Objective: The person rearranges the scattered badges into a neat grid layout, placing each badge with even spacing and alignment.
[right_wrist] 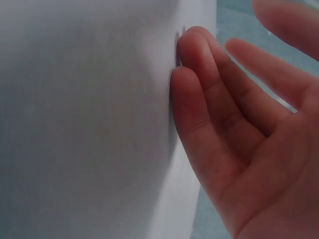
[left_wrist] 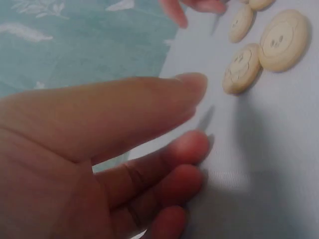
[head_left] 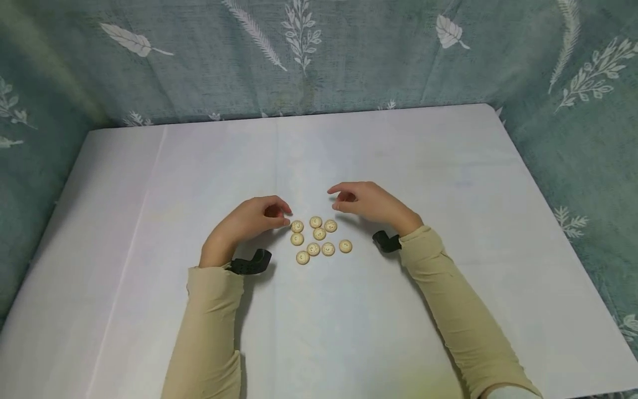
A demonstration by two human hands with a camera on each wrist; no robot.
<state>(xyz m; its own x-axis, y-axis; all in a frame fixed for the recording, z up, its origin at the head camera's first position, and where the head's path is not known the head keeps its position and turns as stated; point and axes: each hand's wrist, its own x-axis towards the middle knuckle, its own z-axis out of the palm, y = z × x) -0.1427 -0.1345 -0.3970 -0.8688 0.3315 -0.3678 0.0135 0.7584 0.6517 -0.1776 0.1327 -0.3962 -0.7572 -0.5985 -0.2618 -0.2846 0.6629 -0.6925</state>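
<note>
Several round, pale wooden buttons (head_left: pixel 319 234) lie loosely grouped at the middle of the white table. In the left wrist view a button (left_wrist: pixel 284 41) shows an engraved line drawing and two small dark marks. My left hand (head_left: pixel 251 219) is just left of the group, fingers loosely bent. Its thumb (left_wrist: pixel 149 102) ends a short gap from the nearest button (left_wrist: pixel 242 68), and nothing is held. Above and to the right of the group, my right hand (head_left: pixel 371 200) holds nothing. Its fingers (right_wrist: pixel 192 99) are relaxed, with some fingertips resting on or close to the tabletop.
A white cloth or sheet covers the table (head_left: pixel 199 155), with faint crease lines. Green curtains (head_left: pixel 349 61) with white leaf prints hang behind it and at both sides. Black wrist devices (head_left: pixel 251 262) are worn on both arms, below rolled beige sleeves (head_left: pixel 214 327).
</note>
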